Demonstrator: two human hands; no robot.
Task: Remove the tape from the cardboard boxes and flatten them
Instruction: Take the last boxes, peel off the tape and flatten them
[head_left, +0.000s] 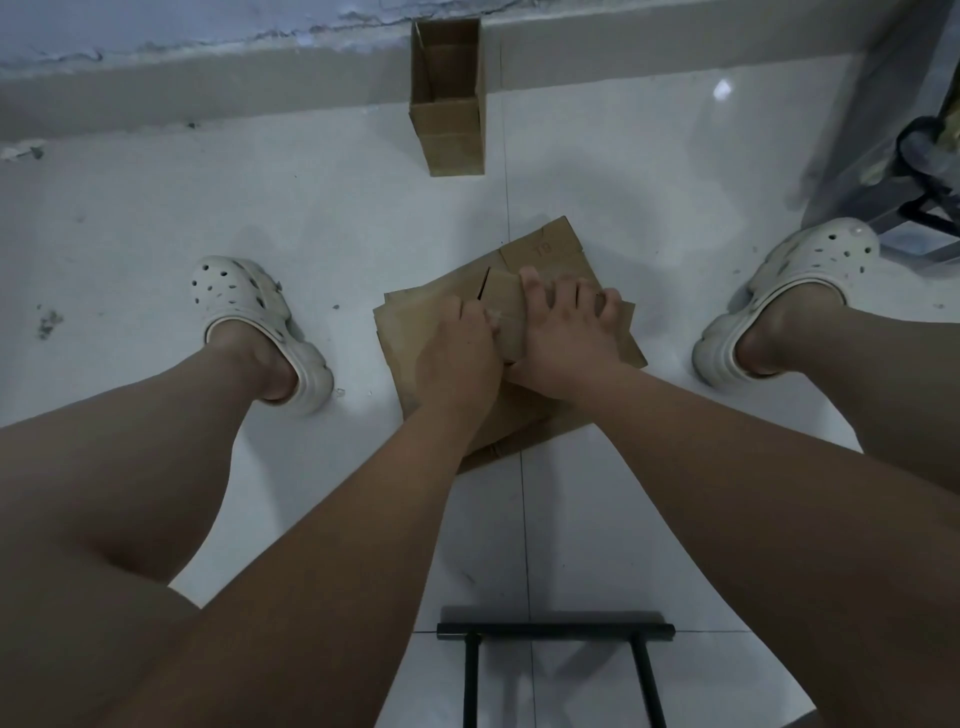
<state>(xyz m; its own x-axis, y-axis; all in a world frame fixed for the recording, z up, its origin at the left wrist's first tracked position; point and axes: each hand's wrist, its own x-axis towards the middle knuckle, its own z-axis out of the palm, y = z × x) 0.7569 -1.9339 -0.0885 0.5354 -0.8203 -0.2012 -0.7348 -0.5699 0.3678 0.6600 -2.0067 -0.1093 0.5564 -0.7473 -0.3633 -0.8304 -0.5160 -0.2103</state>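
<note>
**A:** In the head view, where are the boxes?

**B:** A pile of flattened cardboard (405, 343) lies on the floor (156, 208) at the centre, between the two feet. One standing box (449, 104) is at 12 o'clock, against the wall, with its top open, well apart from the pile.

**A:** And the hands?

**B:** They are together on the pile, touching each other. The right hand (566, 338) presses down with straight, spread fingers on the top piece (506, 299). The left hand (457, 353) has curled fingers and pinches a small pale strip, which I judge to be tape (493, 315).

**A:** What can go wrong from here?

**B:** If the left hand pulls too fast or too steeply, the tape can tear and leave a short rest on the board, or take the paper layer with it. If the right hand loosens its pressure, the top piece can spring up or slide. The floor also looks glossy, so the whole pile can slip toward 12 o'clock.

**A:** Anything else near?

**B:** A black frame (556, 631) at 6 o'clock, not in the way.
</note>
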